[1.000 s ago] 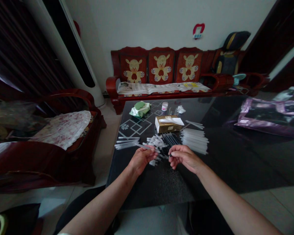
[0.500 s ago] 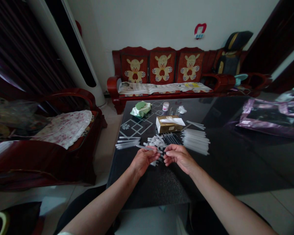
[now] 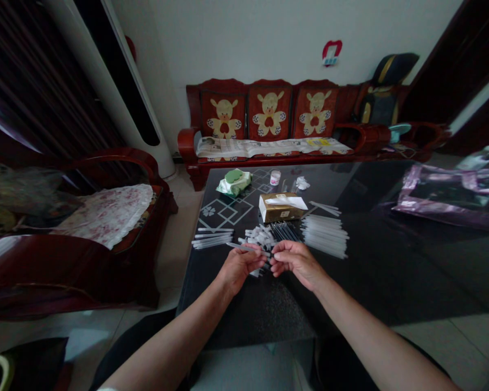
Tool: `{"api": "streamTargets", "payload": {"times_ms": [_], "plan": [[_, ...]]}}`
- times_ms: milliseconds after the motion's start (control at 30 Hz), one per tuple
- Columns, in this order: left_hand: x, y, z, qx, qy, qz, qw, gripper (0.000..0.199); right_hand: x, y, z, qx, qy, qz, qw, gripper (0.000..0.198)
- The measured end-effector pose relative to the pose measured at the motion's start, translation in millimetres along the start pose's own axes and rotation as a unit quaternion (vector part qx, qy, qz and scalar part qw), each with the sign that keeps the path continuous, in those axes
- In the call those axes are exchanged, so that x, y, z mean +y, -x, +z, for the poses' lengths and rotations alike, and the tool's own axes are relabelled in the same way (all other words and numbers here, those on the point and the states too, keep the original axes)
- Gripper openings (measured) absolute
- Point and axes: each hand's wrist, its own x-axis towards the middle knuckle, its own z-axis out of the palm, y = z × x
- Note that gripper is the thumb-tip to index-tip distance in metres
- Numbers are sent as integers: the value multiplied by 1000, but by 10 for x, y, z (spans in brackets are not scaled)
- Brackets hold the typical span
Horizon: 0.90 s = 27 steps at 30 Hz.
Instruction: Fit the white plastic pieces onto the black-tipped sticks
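My left hand [image 3: 239,267] is closed on a slim white pen barrel [image 3: 239,246], which sticks out to the left past the fingers. Facing it is my right hand [image 3: 294,262], thumb and forefinger pinched at the barrel's right end; whatever they hold is too small to make out. Just beyond the fingers lie a heap of short white pen caps [image 3: 259,234] and a bundle of thin black refills [image 3: 285,231]. More white barrels [image 3: 325,235] are stacked to the right, and a few assembled-looking white pens [image 3: 212,238] lie to the left.
A gold tissue box [image 3: 282,207] stands behind the refills on the dark table [image 3: 375,282]. Farther back are a green wipes pack [image 3: 233,182], a small cup [image 3: 275,177] and crumpled tissue [image 3: 302,183]. A clear bag with purple edges [image 3: 448,190] lies at right.
My right hand has shifted slightly left, bringing its fingertips closer to the end of the barrel. My left hand stays in place with its grip unchanged.
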Motion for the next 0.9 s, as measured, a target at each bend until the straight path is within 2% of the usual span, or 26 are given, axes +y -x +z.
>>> {"api": "streamTargets", "payload": {"times_ms": [900], "plan": [[-29,-9,-12,-1,-2,6,1000,14,18,-3,23,0,16,-5,1000,24]]}}
